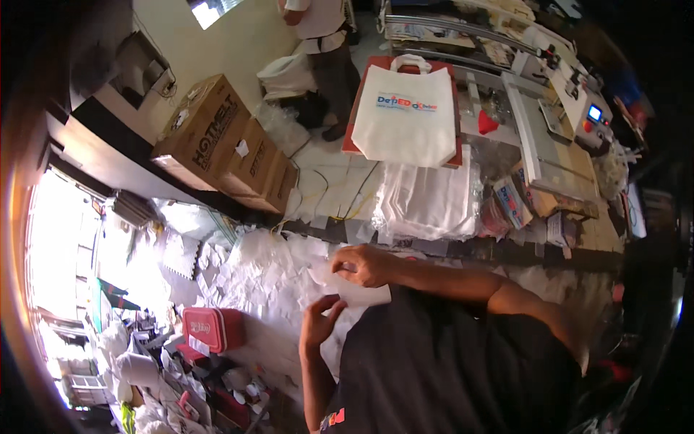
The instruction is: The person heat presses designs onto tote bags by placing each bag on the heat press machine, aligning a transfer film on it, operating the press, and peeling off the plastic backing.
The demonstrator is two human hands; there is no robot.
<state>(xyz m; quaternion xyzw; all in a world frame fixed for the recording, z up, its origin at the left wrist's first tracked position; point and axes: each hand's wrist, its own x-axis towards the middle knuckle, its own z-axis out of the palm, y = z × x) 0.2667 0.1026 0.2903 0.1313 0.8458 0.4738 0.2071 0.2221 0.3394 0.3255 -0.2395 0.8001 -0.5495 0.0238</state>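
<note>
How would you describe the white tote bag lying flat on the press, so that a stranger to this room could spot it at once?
Start at the long machine bench along the far side. At its left end lies a red pad, and the white tote bag is spread flat on it. Unlike the stack of plain white bags just below, it lies alone, handles up, with a coloured print across its front.

Cream wall [246, 36], stacked cardboard boxes [228, 148], bright window [61, 246] left.

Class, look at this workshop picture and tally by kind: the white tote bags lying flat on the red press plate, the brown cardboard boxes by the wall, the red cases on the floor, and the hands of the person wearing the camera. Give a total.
White tote bag on the red press plate: 1
Brown cardboard boxes: 2
Red case: 1
Wearer's hands, left hand and right hand: 2
Total: 6
</note>
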